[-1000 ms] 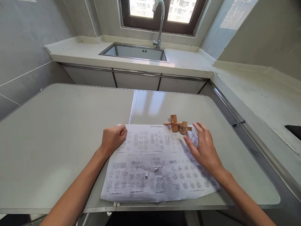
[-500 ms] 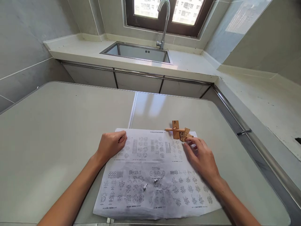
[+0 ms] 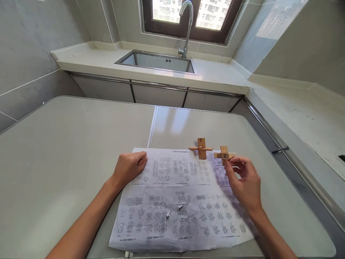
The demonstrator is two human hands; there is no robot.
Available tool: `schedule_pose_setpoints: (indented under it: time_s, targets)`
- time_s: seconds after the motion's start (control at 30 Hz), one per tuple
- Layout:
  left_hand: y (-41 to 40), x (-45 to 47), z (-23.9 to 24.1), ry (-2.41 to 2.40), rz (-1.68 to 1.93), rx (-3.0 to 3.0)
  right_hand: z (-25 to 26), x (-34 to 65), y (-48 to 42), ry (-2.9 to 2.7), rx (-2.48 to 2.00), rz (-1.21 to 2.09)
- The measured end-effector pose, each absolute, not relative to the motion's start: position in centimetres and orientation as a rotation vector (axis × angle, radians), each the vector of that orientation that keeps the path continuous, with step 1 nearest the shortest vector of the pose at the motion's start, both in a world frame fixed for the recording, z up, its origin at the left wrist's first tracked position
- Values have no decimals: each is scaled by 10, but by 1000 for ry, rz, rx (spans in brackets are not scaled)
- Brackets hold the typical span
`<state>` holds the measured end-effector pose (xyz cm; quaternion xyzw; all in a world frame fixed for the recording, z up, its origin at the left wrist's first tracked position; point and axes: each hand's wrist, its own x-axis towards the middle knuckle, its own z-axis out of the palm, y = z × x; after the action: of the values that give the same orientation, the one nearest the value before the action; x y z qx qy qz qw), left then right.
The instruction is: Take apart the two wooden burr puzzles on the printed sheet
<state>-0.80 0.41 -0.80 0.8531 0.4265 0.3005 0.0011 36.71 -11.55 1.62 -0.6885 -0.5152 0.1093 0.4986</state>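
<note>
From my remote seat I see, at the left, the left hand (image 3: 131,164) curled into a loose fist and resting on the left edge of a printed paper sheet (image 3: 156,190). It has barely moved over the last second; I cannot tell whether anything is inside it. The sheet lies on a pale table (image 3: 81,151), covered in small line drawings, with two small ragged tears near its middle. A heading runs along its far edge and captions sit under the drawings, all too small for me to read. Beyond the table, a sink (image 3: 151,60) and a tap (image 3: 188,32) show no brand I can make out.

Right of centre, at the sheet's far edge, sits a wooden slat with a thin rod across it (image 3: 201,154), handwritten with a "3". Just beside it, to the right, is a cross-shaped wooden piece (image 3: 225,151) marked "2". Here is the change: half a second ago the two wooden parts were touching; now a gap separates them, so only the "2" piece is in hand. The right hand (image 3: 234,160) pinches it between thumb and fingers, near the sheet's far right corner. The two hands are well apart.
</note>
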Motion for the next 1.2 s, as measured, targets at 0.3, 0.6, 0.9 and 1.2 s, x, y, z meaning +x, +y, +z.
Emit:
schedule_pose_setpoints:
  time_s: [0.3,0.6,0.9,1.2]
  targets:
    - [-9,24,23,1299,923,2258,38,295,-93,-1110,-1192,965]
    - [-16,66,38,793,669,1737,13,251,-71,-1264,-1095,1008]
    - [-25,66,18,856,800,1647,-5,242,-79,-1201,-1087,1097]
    - [-27,63,24,777,808,1612,0,253,-72,-1179,-922,1592]
